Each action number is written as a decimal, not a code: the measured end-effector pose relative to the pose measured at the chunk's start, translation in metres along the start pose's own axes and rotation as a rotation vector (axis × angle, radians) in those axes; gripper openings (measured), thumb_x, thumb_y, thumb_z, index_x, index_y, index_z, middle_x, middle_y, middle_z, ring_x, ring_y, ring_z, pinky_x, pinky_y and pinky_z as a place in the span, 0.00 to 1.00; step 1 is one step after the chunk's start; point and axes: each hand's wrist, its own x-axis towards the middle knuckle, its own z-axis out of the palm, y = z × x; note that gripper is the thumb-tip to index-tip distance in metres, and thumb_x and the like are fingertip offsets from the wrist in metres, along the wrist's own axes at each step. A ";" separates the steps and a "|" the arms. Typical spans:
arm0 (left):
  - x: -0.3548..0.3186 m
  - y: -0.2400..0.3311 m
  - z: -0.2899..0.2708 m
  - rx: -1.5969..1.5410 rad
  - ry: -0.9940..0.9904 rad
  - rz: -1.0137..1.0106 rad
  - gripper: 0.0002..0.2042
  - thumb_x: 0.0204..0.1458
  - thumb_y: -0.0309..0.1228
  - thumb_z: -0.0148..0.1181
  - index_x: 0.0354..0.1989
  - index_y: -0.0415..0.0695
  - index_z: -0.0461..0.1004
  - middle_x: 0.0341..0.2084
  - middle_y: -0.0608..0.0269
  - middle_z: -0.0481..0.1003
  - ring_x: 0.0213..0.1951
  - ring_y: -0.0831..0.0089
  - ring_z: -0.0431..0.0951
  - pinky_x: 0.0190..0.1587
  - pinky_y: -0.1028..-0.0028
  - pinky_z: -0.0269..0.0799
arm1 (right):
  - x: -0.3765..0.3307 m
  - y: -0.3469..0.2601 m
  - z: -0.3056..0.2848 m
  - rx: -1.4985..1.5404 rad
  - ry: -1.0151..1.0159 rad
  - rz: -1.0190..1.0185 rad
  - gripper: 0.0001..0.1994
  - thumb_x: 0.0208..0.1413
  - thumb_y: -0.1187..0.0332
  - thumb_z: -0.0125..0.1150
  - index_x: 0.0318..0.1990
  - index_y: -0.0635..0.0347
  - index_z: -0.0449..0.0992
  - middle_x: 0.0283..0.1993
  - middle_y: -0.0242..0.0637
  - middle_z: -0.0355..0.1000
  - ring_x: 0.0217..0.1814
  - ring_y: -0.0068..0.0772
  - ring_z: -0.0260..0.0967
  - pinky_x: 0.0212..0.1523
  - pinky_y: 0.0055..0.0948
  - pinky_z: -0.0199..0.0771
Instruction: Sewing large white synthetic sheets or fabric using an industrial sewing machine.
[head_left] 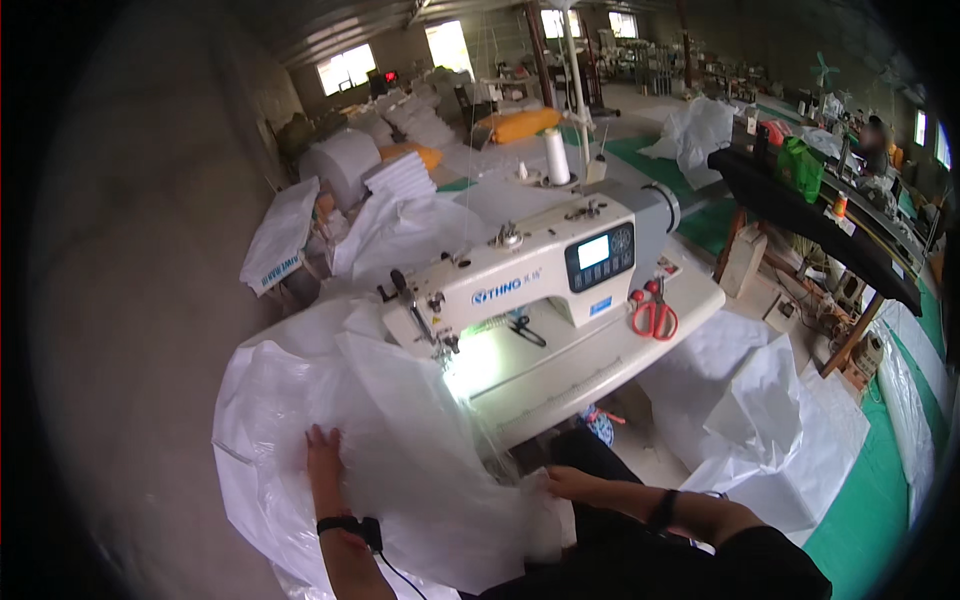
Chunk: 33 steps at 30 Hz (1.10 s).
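White sack [400,440] under left hand [322,452]

head view looks down, close over the sewing machine [545,270] (fisheye, edges bent).

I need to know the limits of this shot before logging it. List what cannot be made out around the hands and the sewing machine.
- Head view: right hand fingertips, buried in folds of the translucent white plastic sheet.
- Needle area of the white sewing machine, washed out by lamp glare.
- Sheet's lower edge, cut off by the frame.
- Left hand: flat on the sheet; any grip is unclear.
- Distant person's work, too small.
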 end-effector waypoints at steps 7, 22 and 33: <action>-0.123 -0.097 -0.007 -0.389 -0.007 -0.592 0.34 0.58 0.52 0.51 0.65 0.38 0.59 0.62 0.38 0.60 0.64 0.46 0.61 0.64 0.59 0.58 | 0.050 -0.036 0.151 -0.016 -0.798 -0.082 0.20 0.57 0.69 0.58 0.58 0.58 0.71 0.53 0.41 0.73 0.54 0.38 0.71 0.59 0.34 0.68; -0.134 0.161 -0.215 -0.917 0.021 0.106 0.19 0.56 0.37 0.58 0.51 0.37 0.74 0.48 0.42 0.74 0.52 0.48 0.73 0.55 0.61 0.69 | 0.047 -0.059 0.122 -0.051 -0.102 -0.337 0.13 0.54 0.66 0.61 0.45 0.60 0.77 0.42 0.39 0.78 0.43 0.34 0.76 0.43 0.34 0.77; -0.104 0.125 -0.121 -0.116 0.056 -0.176 0.15 0.55 0.43 0.54 0.40 0.43 0.75 0.40 0.53 0.74 0.47 0.54 0.73 0.50 0.46 0.66 | -0.012 -0.056 0.134 -0.635 -0.995 -0.485 0.11 0.53 0.69 0.57 0.42 0.57 0.80 0.35 0.41 0.77 0.37 0.35 0.76 0.37 0.34 0.74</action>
